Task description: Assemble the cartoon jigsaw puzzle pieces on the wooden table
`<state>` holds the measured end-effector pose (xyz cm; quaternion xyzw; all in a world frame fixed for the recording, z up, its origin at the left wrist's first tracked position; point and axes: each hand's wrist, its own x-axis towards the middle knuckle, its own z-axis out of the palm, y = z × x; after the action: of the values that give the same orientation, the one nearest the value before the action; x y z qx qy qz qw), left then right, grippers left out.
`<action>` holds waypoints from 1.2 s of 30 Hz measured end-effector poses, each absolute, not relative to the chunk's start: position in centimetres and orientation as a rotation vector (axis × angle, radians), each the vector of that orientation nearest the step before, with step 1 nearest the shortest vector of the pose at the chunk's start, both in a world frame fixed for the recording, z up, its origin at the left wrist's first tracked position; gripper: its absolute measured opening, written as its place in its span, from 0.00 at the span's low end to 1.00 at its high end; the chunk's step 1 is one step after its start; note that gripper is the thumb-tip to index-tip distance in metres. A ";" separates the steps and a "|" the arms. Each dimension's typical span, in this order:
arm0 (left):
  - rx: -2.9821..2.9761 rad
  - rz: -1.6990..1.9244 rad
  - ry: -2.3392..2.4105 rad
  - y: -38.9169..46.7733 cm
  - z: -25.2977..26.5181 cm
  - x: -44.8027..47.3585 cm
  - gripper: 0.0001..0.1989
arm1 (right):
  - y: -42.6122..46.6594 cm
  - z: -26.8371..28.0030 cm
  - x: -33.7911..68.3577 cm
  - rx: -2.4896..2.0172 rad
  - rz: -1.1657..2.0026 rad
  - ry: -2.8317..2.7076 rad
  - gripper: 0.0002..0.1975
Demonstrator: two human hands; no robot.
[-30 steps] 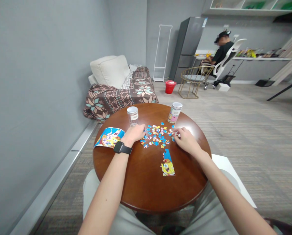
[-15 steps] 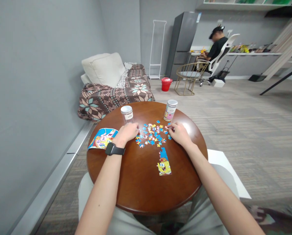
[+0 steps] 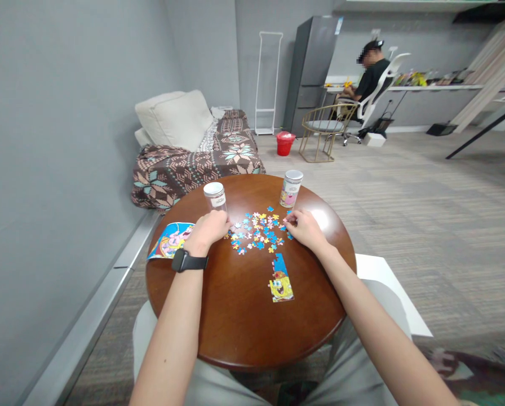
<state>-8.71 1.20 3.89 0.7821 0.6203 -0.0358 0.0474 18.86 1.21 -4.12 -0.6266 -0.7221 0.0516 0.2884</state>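
Observation:
Loose jigsaw puzzle pieces (image 3: 258, 230) in blue, yellow and pink lie spread on the round brown table (image 3: 244, 316). My left hand (image 3: 211, 230), with a dark watch on its wrist, rests at the pile's left edge, fingers curled down. Whatever is under those fingertips is hidden. At the right edge, my right hand (image 3: 304, 226) pinches a small puzzle piece between thumb and fingers. Nearer to me lies a joined puzzle section (image 3: 282, 282) with a yellow cartoon face and a blue strip. The picture sheet (image 3: 170, 241) is partly covered by my left hand.
A clear jar (image 3: 216, 197) with a silver lid stands behind my left hand. A printed can (image 3: 291, 189) stands behind the right. Beyond the table are a covered sofa (image 3: 193, 163), a red bin (image 3: 284, 144), a wire chair (image 3: 326, 127) and a seated person (image 3: 373, 73).
My left hand has slid slightly left, away from the pile's middle. My right hand stays at the pile's right edge. The whole view has shifted a little.

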 end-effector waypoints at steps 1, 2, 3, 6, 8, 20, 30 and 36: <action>2.382 -0.112 1.892 1.2 3.9 -8.8 0.14 | 1.2 -4.2 18.9 -1.669 0.136 -1.932 0.08; 2.373 -0.115 1.887 1.2 3.8 -8.8 0.13 | 1.3 -4.2 18.9 -1.665 0.135 -1.938 0.08; 2.364 -0.117 1.878 1.2 3.8 -8.9 0.12 | 1.3 -4.2 19.0 -1.659 0.135 -1.944 0.08; 2.349 -0.107 1.830 1.2 3.9 -8.9 0.11 | 1.3 -4.3 19.0 -1.649 0.138 -1.958 0.07; 2.359 -0.088 1.760 1.3 4.0 -8.9 0.10 | 1.4 -4.3 19.0 -1.647 0.141 -1.964 0.07; 2.370 -0.062 1.489 2.1 3.1 -9.3 0.16 | 1.3 -4.1 18.9 -1.665 0.165 -1.961 0.07; 2.321 -0.065 1.417 2.3 2.4 -9.4 0.13 | 1.4 -4.2 19.1 -1.659 0.165 -1.974 0.07; 2.319 -0.070 1.347 1.7 3.2 -8.8 0.13 | 1.3 -4.0 19.0 -1.671 0.167 -1.980 0.07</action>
<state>-8.82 1.74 3.17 0.8418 0.4890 -0.0254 0.2272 18.98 1.32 -4.01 -0.6197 -0.7345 0.0618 0.2695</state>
